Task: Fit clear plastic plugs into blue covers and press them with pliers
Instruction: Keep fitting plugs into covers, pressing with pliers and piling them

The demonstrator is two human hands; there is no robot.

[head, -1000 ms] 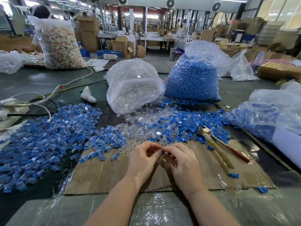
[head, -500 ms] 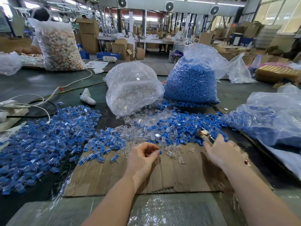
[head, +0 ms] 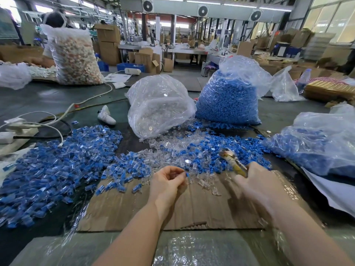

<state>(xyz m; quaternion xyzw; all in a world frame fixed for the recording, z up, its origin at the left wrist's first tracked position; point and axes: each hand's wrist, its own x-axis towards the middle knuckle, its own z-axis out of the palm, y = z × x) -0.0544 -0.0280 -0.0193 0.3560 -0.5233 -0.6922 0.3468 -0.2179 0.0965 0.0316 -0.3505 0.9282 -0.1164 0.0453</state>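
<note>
Now two hands work over one cardboard sheet (head: 172, 212): the left hand (head: 166, 184) pinches one blue cover (head: 187, 175), while the blurred right hand (head: 257, 181) grips one pair of pliers (head: 233, 162). Behind stand two bags, one of clear plugs (head: 159, 106), one of blue covers (head: 228, 100).

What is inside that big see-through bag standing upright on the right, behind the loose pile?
The tall clear plastic bag is filled with small blue plastic covers, visible through its film. Whatever lies deeper inside or underneath is hidden by the covers.
</note>
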